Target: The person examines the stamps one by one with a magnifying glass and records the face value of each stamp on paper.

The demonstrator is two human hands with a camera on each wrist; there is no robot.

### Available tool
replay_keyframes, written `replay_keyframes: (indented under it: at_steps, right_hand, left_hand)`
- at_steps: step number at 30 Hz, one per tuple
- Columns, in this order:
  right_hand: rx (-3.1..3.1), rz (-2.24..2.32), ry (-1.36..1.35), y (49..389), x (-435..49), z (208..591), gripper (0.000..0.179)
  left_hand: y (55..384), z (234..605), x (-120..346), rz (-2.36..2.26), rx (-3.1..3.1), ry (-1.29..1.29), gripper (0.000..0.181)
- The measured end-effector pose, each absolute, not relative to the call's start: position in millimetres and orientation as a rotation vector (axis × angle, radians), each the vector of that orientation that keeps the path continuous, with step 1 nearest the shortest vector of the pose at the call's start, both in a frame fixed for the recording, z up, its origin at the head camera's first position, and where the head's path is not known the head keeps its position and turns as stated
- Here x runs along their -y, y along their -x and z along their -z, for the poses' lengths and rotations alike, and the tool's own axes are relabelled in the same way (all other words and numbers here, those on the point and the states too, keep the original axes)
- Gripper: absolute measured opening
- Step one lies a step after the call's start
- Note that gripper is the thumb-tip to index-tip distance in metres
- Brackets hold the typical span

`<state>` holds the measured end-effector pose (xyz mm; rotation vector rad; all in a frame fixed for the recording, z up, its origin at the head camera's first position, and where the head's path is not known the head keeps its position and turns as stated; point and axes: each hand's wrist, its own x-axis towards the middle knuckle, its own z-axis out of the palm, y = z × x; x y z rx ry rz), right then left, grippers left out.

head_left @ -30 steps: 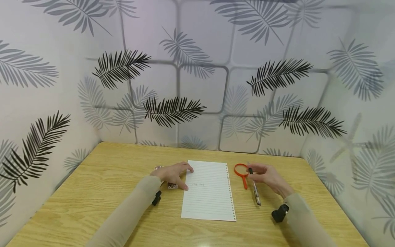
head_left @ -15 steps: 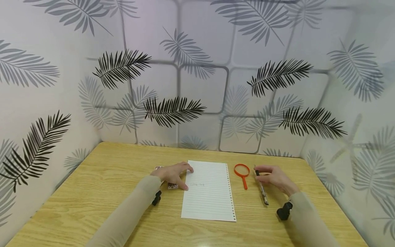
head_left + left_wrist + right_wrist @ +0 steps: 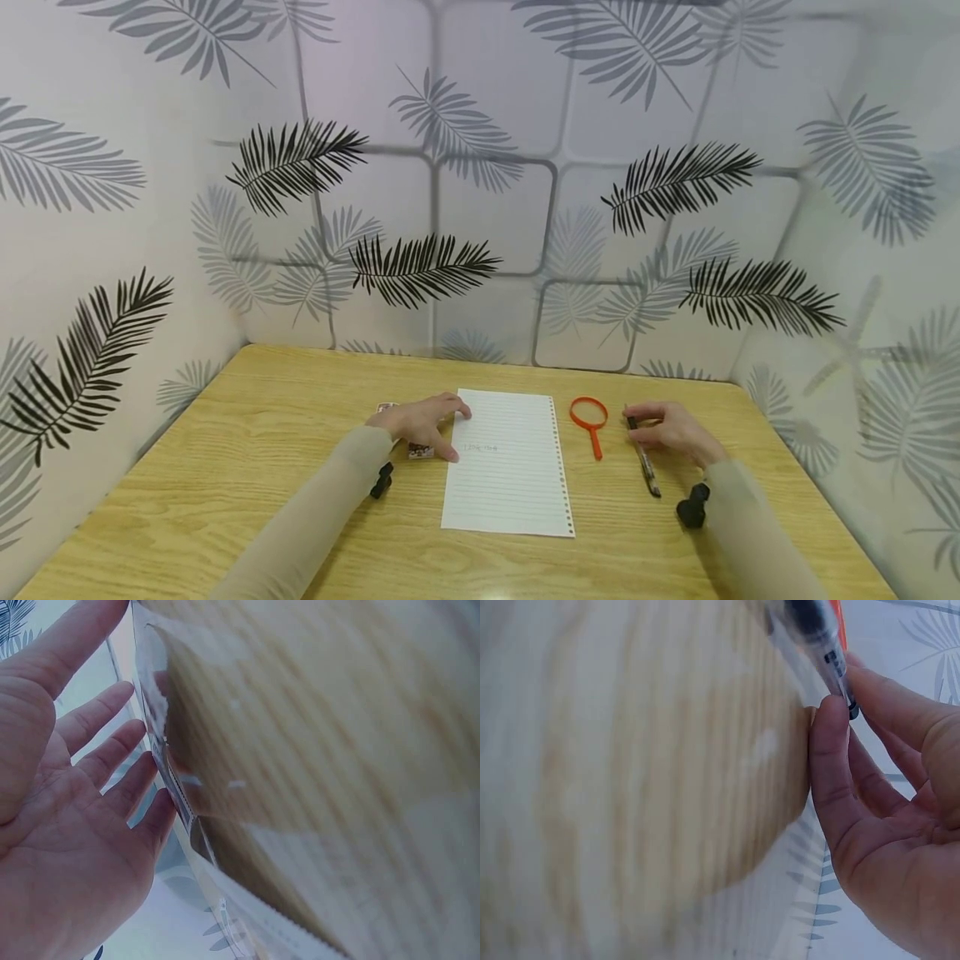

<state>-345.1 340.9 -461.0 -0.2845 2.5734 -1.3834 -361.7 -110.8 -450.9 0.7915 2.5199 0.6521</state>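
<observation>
My left hand [image 3: 422, 423] has its fingers spread, with thumb and fingertips on the left edge of a lined loose-leaf sheet [image 3: 510, 492]. Faint handwriting shows on the sheet. Partly hidden beneath this hand is a small patterned item [image 3: 421, 452]; its kind cannot be made out. In the left wrist view the fingers [image 3: 112, 765] look extended and hold nothing. To the right, my right hand [image 3: 675, 431] pinches a pen [image 3: 647, 472] near one end, thumb against fingers. The right wrist view shows the pen [image 3: 810, 622] between the fingertips, close to the tabletop.
A red magnifying glass [image 3: 596, 442] lies between the sheet and the pen. All of it rests on a wooden table [image 3: 247, 467]. Leaf-patterned walls [image 3: 480, 208] stand behind the table and at both sides.
My right hand has moved right with the pen, away from the magnifying glass, and the pen now lies lower along the table. The left hand and the sheet have stayed in place.
</observation>
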Motion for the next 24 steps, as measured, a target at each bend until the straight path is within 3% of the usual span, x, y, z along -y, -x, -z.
replay_keyframes:
  at_steps: [24]
  right_hand:
    - [-2.621,1.219,0.472,349.1,-343.4,461.4,0.048]
  left_hand:
    - [361.9,450.5,109.9,-0.650,-2.523,-0.809,0.071]
